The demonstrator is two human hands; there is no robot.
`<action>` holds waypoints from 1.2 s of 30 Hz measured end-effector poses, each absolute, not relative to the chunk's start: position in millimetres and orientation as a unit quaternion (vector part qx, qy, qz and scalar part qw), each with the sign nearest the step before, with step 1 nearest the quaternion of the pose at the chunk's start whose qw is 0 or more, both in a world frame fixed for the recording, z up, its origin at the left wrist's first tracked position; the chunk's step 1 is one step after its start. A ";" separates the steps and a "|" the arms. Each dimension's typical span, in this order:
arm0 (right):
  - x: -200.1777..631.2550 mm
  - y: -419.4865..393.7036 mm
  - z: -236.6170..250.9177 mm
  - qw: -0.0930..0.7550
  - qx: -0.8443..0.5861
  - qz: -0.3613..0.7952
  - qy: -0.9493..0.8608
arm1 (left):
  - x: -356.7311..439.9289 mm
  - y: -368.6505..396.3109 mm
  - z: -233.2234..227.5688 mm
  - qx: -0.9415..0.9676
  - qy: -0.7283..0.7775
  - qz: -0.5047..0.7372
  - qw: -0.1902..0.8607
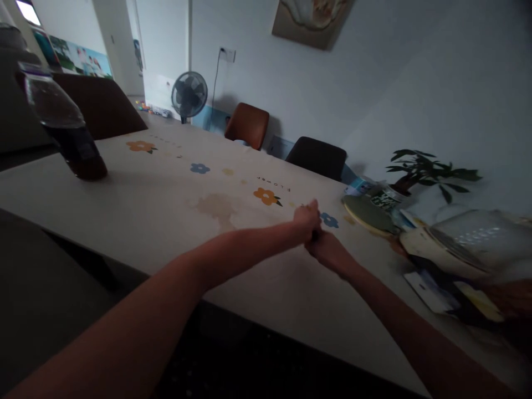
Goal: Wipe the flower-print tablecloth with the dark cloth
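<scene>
Above the right half of the table, my left hand (306,219) and my right hand (329,249) meet, the left one a little farther away. Both are closed, with fingers curled in. A small dark patch shows between them, too dim to name or to tell from shadow. Beneath lies a pale tablecloth (166,221) printed with flowers. The nearest prints are an orange flower (266,195) left of my hands and a blue flower (330,220) just beyond them.
At the table's left stands a bottle (68,130) of dark liquid. A green round mat or lid (369,215), a potted plant (415,172), a pale pot-like container (440,252) and a white packet (430,293) crowd the right side. Chairs (248,124) and a fan (189,94) stand beyond.
</scene>
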State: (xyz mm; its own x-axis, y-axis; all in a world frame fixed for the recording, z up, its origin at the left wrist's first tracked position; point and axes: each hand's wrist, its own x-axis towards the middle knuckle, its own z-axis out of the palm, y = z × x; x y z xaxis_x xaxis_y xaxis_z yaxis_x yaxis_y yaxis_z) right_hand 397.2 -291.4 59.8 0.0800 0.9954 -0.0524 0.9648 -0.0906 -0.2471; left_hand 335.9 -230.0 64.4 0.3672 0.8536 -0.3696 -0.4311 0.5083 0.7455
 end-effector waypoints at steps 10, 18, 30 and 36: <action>437.1 -351.3 31.5 0.325 -0.726 0.478 -0.373 | 350.0 -275.0 38.9 0.425 0.368 0.307 0.768; 413.1 -312.5 70.8 0.306 -0.629 0.554 -0.452 | 296.0 -247.9 50.9 0.747 0.177 0.386 0.512; 384.1 -188.3 108.3 0.245 -0.616 0.438 -0.607 | 254.3 -134.8 105.1 0.886 0.362 0.255 0.139; 295.5 -72.9 105.0 0.238 -0.626 0.217 -0.710 | 180.3 -47.1 111.6 0.756 0.491 0.369 0.229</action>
